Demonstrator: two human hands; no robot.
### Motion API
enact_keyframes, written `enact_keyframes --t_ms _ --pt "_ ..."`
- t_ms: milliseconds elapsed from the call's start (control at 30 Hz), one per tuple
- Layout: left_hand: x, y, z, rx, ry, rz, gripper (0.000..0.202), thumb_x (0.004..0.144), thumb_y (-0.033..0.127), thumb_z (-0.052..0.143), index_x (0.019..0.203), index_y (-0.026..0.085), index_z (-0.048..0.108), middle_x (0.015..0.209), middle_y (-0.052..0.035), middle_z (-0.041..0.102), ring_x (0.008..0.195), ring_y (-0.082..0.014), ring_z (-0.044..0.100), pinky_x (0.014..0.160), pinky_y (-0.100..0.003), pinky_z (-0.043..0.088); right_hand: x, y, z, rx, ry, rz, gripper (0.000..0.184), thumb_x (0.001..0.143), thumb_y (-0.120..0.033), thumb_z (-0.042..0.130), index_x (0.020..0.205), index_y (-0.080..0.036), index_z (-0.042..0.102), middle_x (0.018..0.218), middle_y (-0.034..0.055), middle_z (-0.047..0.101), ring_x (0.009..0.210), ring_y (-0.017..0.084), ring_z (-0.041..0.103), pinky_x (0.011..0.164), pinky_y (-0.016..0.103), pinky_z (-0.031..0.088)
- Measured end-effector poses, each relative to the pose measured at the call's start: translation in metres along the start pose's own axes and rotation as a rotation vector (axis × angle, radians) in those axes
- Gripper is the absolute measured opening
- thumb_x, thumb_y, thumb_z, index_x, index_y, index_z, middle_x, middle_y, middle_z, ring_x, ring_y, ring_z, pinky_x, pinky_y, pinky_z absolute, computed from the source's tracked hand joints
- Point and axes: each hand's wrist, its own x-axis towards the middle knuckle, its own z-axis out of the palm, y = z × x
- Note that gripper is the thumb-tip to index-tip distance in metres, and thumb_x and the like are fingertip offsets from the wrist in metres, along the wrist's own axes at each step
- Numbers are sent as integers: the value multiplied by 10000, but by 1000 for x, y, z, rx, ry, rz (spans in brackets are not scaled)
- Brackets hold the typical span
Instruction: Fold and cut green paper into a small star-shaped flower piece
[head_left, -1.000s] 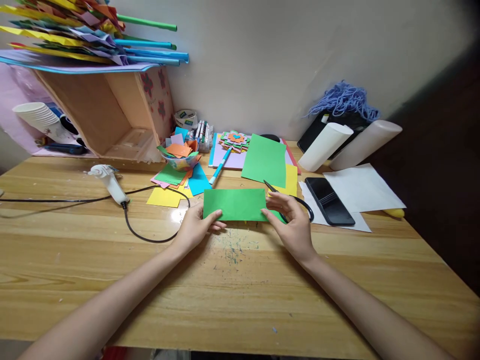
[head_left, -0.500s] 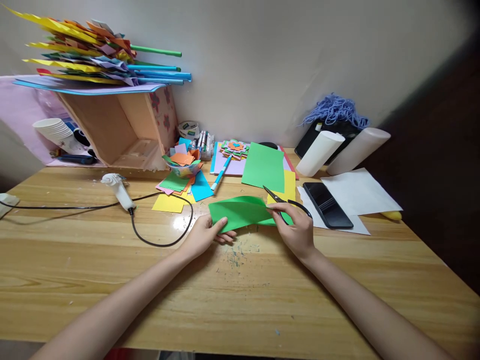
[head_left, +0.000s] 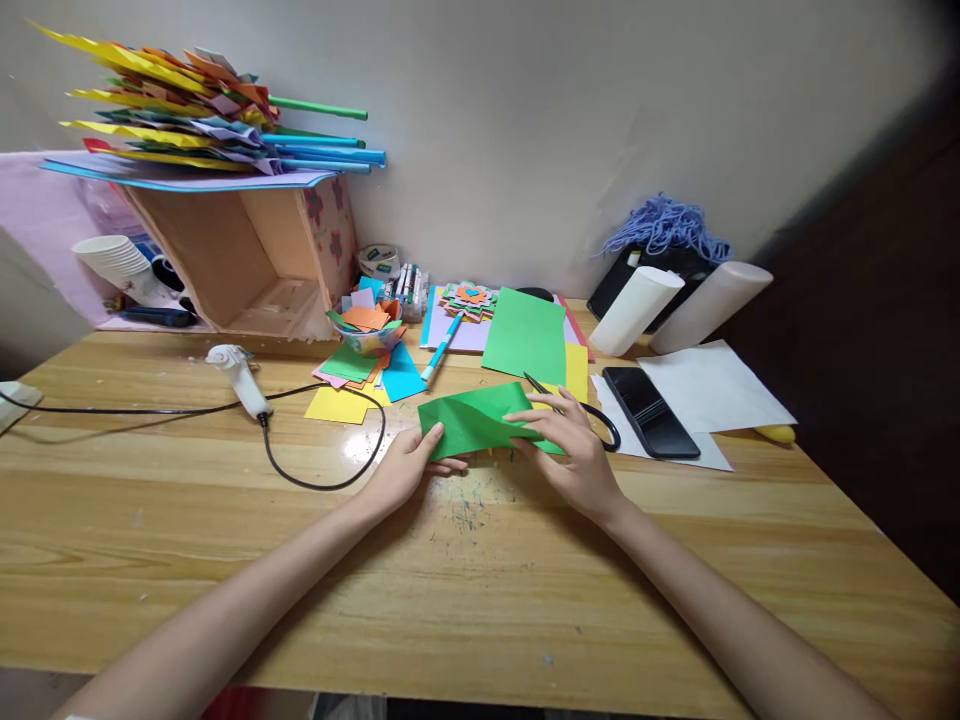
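Observation:
A folded green paper (head_left: 472, 420) lies on the wooden table (head_left: 465, 580) in front of me, its top layer lifted a little. My left hand (head_left: 409, 465) pinches its lower left corner with the thumb on top. My right hand (head_left: 574, 450) rests on its right end, fingers spread over the fold and pressing it down. Black scissors (head_left: 581, 405) lie just behind my right hand, on a yellow sheet (head_left: 576, 368).
A second green sheet (head_left: 525, 335), a bowl of paper scraps (head_left: 367, 330), a blue pen (head_left: 442, 345), a glue gun (head_left: 240, 378) with its cable, a phone (head_left: 651, 412) on white sheets, two white rolls (head_left: 637, 308) and a cardboard box (head_left: 247, 250) stand behind.
The flat folded paper has been lifted open and its right end brought over; my right hand moved left onto it. My left hand kept its corner. The view shifted slightly.

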Motion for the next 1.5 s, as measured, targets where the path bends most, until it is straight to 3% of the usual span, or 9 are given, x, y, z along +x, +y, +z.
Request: enact_keyframes --t_ms 100,200,300,467,700,867,1067,1300,1500 --pt "-1 1 2 -5 33 1 507 778 529 510 1011 82 564 830 -140 700 716 -217 677 679 -311 526 -2 -10 1 -49 4 -45 102 803 -207 560 849 -263 633 902 -27 705 1122 236 499 1072 566 49" --pt "-2 2 3 -22 25 8 489 781 529 504 982 88 565 844 -138 698 717 -212 675 686 -312 525 -4 -16 6 -119 -1 3 159 781 -275 598 934 -282 638 881 -20 709 1177 263 453 1039 606 -82" --pt "-2 0 2 -19 19 16 472 787 528 495 954 93 570 816 -124 700 711 -205 674 683 -306 524 -6 -14 11 -144 -39 88 182 765 -313 619 945 -296 642 817 -21 707 1183 276 441 1013 631 -104" --pt "-1 -6 1 65 50 32 462 807 524 466 962 100 564 747 -100 692 726 -212 674 659 -302 522 -8 -6 13 -114 -43 177 104 775 -337 605 712 -271 655 749 -8 674 1109 282 496 998 652 -101" --pt "-1 -6 0 222 98 110 437 834 506 424 981 117 558 756 -91 681 704 -225 675 512 -248 483 -11 0 15 15 -146 339 207 802 -398 556 851 -228 664 1218 106 541 1166 285 467 1022 641 -28" --pt "-1 -6 2 112 66 58 461 810 533 448 918 97 554 772 -118 687 692 -218 676 584 -274 514 -12 -5 15 12 -194 165 252 802 -375 568 1009 -240 619 1255 93 524 1165 262 480 1046 599 -51" --pt "-3 -1 4 -10 25 -9 485 764 537 515 941 89 579 737 -117 692 667 -209 669 618 -300 522 -11 -17 15 -43 -265 -131 374 852 -118 446 1176 -286 527 1055 -5 668 1213 213 433 1043 582 -92" --pt "-3 5 7 -84 76 -136 358 768 414 525 921 108 631 823 -83 690 741 -206 641 674 -317 515 -17 -28 24 -199 -166 -266 366 821 -45 452 1081 -257 598 1065 -20 665 1101 200 528 1079 554 -7" --pt "-7 10 10 -137 22 -181 522 764 586 462 982 139 620 807 -74 678 688 -193 630 621 -297 495 -19 -32 23 -257 -235 -320 349 858 -60 421 1090 -253 596 1099 -12 649 1085 196 540 1094 538 40"
